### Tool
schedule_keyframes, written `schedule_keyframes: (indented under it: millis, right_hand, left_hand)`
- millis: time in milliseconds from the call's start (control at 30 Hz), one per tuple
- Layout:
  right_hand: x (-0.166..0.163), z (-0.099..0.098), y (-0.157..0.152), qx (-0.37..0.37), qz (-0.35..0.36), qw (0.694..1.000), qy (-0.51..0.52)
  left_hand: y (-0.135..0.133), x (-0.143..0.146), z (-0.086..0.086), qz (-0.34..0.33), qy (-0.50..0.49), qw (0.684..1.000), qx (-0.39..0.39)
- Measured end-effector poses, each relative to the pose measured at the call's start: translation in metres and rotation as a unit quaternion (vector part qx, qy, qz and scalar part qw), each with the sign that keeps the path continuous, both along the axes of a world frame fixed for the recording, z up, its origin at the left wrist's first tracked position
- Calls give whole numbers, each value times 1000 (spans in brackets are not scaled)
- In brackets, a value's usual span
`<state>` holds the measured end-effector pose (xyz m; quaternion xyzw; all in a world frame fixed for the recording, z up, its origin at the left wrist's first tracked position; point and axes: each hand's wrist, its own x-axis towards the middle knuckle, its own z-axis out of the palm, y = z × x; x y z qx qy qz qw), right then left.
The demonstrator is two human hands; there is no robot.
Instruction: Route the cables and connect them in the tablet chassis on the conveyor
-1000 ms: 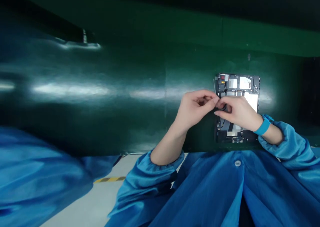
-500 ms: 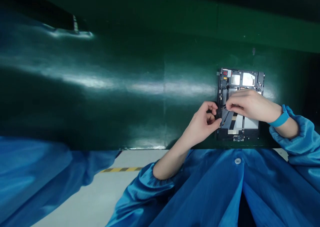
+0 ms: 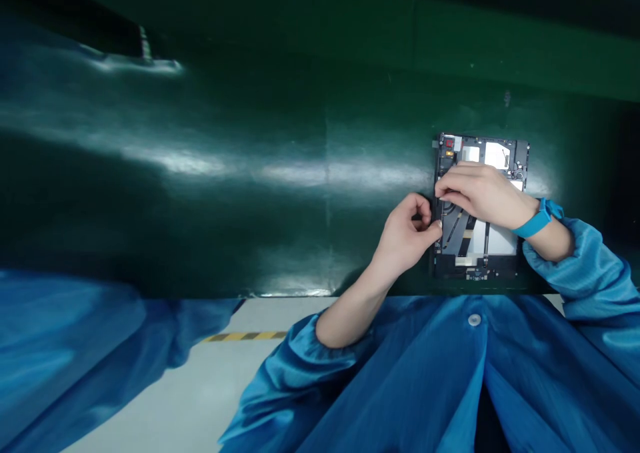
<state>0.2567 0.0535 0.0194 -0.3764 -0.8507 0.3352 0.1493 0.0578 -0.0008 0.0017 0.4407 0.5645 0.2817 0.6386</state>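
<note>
An opened tablet point(image 3: 503, 240) lies on the green bench with its inside facing up, showing black flat cables, pale grey panels and small boards. My left hand point(image 3: 407, 233) is at its left edge, fingers curled beside the frame and thumb tip on the rim. Above it, my right hand point(image 3: 477, 190) reaches across the tablet from the right. Its thumb and fingers are pinched together at the upper part of the left edge. Whatever lies between those fingertips is too small to make out. A blue band point(image 3: 533, 225) circles my right wrist.
The glossy green bench top point(image 3: 250, 233) stretches far to the left. A dark object point(image 3: 115, 36) stands at the back left. Another person's blue sleeve or coat point(image 3: 75, 346) is at lower left. Yellow-black tape point(image 3: 245, 336) marks the pale floor.
My right hand has moved left and slightly up, from over the tablet's inside to its left edge. My left hand has slid slightly up along that edge.
</note>
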Motion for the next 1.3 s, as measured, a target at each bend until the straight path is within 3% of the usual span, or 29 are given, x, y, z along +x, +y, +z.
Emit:
schedule_keyframes:
  millis: [233,500,833,1133,1300]
  right_hand:
    - [0,-1,1,1,-1,1000,3]
    - [0,-3,2,4,-15,1000,15]
    - [2,-10,16,23,-122,992,20]
    - [-1,-6,21,-10,-227,973,44]
    - [-1,0,21,-29,-250,966,52]
  left_hand:
    - [11,-3,-2,-21,-39,999,9]
    - [14,0,1,-27,7,999,26]
    - [42,4,4,-70,92,993,39]
    - [67,10,-3,-46,22,998,39]
    - [76,16,-7,-8,-22,999,34]
